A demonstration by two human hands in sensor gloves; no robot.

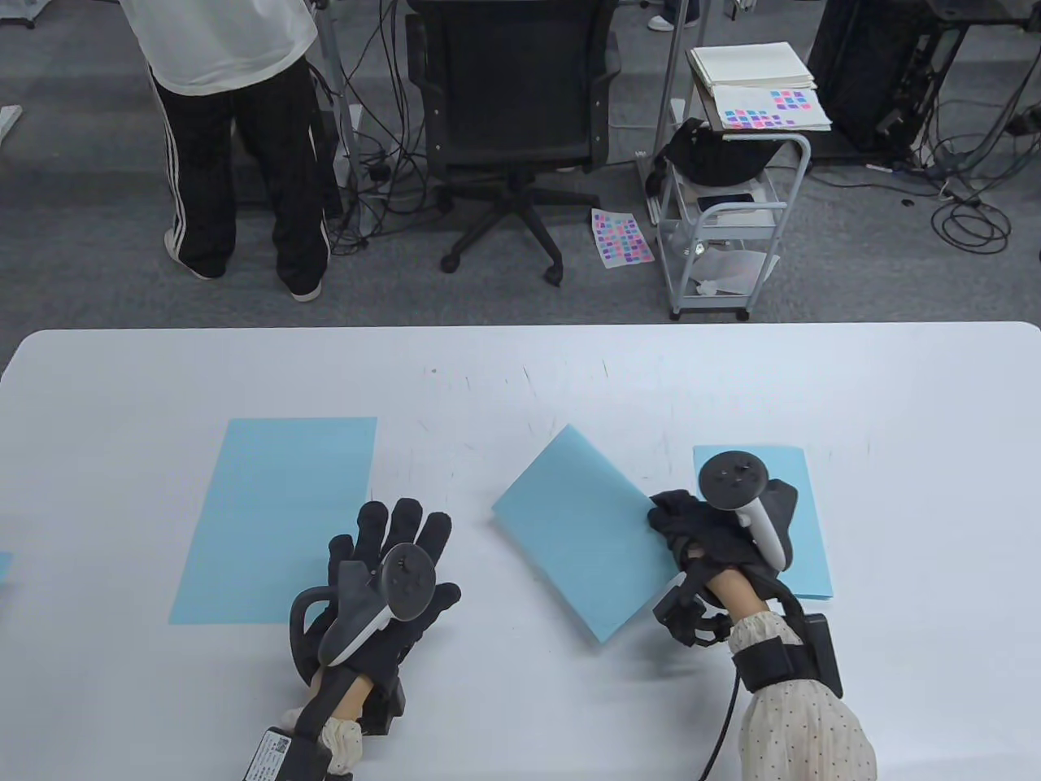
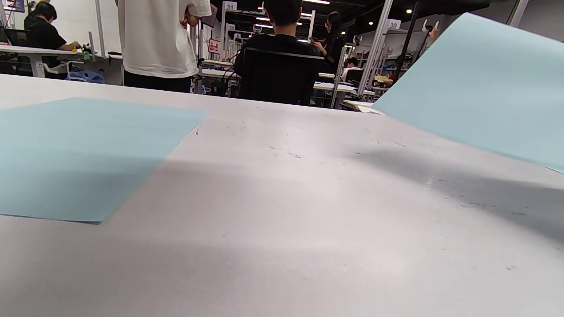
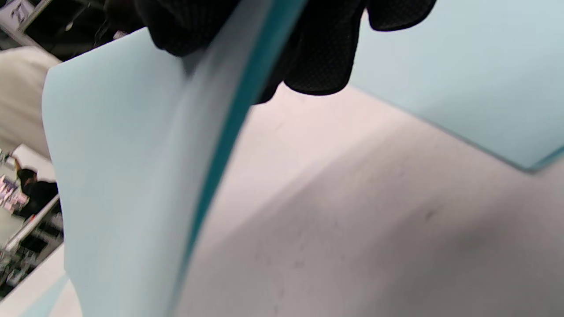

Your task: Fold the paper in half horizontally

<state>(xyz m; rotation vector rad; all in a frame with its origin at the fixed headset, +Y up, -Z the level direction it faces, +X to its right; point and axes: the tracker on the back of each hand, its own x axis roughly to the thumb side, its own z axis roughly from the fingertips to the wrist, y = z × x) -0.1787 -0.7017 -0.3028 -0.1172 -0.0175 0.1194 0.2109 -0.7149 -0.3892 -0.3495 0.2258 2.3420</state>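
A folded light blue paper [image 1: 581, 533] is held tilted above the white table [image 1: 520, 382] by my right hand [image 1: 691, 521], which pinches its right edge. In the right wrist view the paper [image 3: 119, 176] hangs from my gloved fingers [image 3: 317, 57] and is lifted off the table. It also shows at the upper right of the left wrist view [image 2: 484, 83]. My left hand [image 1: 398, 553] lies flat with fingers spread on the table, just right of an unfolded blue sheet [image 1: 276, 521], and holds nothing.
Another blue paper [image 1: 801, 521] lies flat under and right of my right hand, seen also in the right wrist view [image 3: 462, 70]. The unfolded sheet shows in the left wrist view [image 2: 83, 154]. An office chair [image 1: 512, 106], a cart [image 1: 724, 211] and a standing person [image 1: 236, 122] are beyond the table.
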